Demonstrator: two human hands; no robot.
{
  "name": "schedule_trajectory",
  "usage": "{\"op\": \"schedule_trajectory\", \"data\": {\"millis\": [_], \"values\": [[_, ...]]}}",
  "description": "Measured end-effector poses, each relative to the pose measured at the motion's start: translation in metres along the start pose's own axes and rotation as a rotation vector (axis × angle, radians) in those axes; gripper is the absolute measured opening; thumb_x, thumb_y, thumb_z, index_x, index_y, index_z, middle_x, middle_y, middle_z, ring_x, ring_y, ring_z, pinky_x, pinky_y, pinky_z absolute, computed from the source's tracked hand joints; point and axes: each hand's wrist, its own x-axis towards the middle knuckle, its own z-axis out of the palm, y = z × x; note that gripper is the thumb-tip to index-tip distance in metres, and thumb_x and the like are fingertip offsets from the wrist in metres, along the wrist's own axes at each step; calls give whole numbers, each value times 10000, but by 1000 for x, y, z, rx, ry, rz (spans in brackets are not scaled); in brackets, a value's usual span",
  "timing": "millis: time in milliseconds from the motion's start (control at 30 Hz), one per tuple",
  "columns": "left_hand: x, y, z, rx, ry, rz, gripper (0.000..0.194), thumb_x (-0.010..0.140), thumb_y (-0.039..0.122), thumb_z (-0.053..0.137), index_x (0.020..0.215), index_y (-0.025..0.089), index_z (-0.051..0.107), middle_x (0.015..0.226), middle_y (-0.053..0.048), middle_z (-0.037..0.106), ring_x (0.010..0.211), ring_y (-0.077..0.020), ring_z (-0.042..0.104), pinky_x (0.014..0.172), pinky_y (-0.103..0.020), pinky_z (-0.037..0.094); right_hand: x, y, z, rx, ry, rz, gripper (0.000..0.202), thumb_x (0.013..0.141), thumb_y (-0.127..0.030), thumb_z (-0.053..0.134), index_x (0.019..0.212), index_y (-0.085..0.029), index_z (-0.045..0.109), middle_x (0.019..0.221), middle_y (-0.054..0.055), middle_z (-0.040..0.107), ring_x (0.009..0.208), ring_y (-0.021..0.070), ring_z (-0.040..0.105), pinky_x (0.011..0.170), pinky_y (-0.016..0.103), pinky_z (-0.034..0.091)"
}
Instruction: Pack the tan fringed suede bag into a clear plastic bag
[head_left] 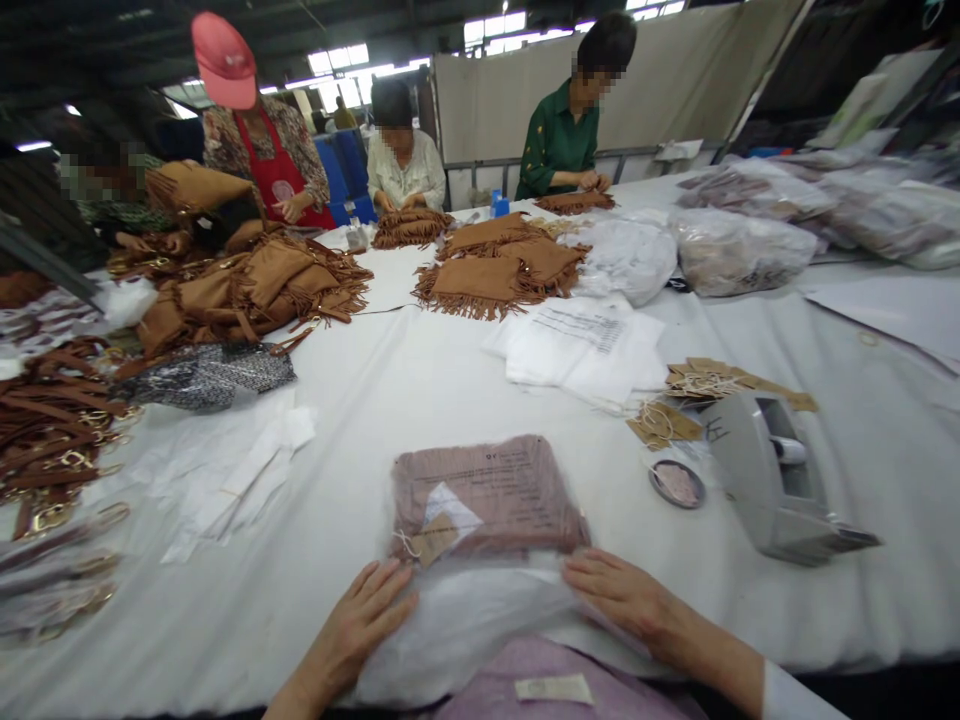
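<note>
A clear plastic bag [480,500] lies on the white table [420,390] right in front of me, holding a folded brown fringed item with a paper tag. My left hand [360,615] lies flat on the bag's near left flap. My right hand [619,590] presses on the near right flap. Both hands rest on the loose white end of the bag at the table's front edge, fingers spread, gripping nothing firmly.
A grey tape dispenser [780,475] and cardboard tags [705,385] sit to the right. White bags [585,345] lie beyond. Brown fringed bags [495,265] are piled mid-table, straps [52,420] at the left. Several people work at the far side.
</note>
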Motion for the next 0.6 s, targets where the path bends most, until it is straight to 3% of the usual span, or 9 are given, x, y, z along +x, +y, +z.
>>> {"op": "schedule_trajectory", "data": {"millis": [100,200,367,467,600], "values": [[16,1,-2,-166,31,-115,349,939,288,363,1100,260,672,1171,-43,701,1112,-180,629,1004,-363,498,20,-4,2,210,232,274,355,971,-441,446,1058,-238,724,988,73,726,938,242,674,888,373,541],[29,4,-5,-342,89,-320,357,939,360,375,1036,206,682,942,-44,748,904,-180,684,803,-293,568,32,-2,6,350,444,560,414,888,-562,540,951,-210,748,899,64,732,843,260,677,786,360,554],[44,22,-3,-482,312,-578,320,843,472,547,876,184,683,791,-12,701,770,-173,638,691,-250,516,44,2,14,448,667,725,444,789,-616,594,807,-185,697,640,11,643,609,209,595,574,294,491],[55,29,6,-486,482,-750,408,861,534,485,750,171,637,617,23,595,625,-144,551,597,-238,451,50,2,21,384,803,790,521,819,-651,520,562,-198,547,473,-33,451,472,150,448,460,255,366],[63,31,19,-476,613,-868,465,872,574,422,740,168,607,647,18,583,667,-153,544,651,-255,450,54,1,28,295,885,821,537,845,-662,480,557,-208,482,465,-53,352,446,131,374,433,249,301]]}}
